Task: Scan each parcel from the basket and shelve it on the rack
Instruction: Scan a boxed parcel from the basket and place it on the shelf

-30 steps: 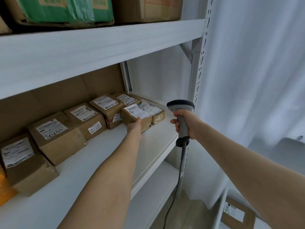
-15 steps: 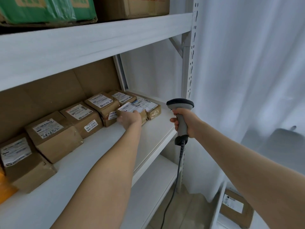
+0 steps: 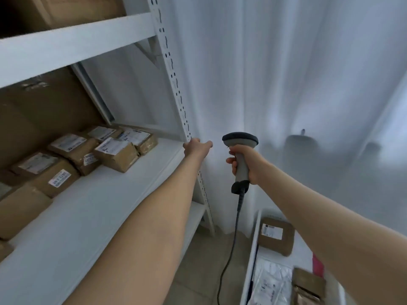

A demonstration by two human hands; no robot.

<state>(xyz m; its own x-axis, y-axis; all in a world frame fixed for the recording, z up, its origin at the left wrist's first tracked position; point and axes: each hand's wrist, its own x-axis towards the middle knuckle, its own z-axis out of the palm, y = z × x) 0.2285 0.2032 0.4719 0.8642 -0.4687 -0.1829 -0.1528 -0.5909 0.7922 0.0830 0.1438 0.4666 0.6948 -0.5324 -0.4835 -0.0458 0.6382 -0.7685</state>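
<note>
Several brown parcels (image 3: 116, 154) sit in a row on the rack shelf (image 3: 99, 212); more lie in the basket (image 3: 253, 243), lower R. L hand (image 3: 196, 148) empty, fingers loose, by shelf's front corner. R hand (image 3: 246, 160) wrapped round scanner (image 3: 240, 140) handle, curtain (image 3: 286, 73) behind.

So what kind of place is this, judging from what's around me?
Probably a parcel storage or sorting room. A white metal rack holds labelled cardboard parcels, the right hand grips a corded barcode scanner, and a white basket on the floor holds more parcels.
</note>
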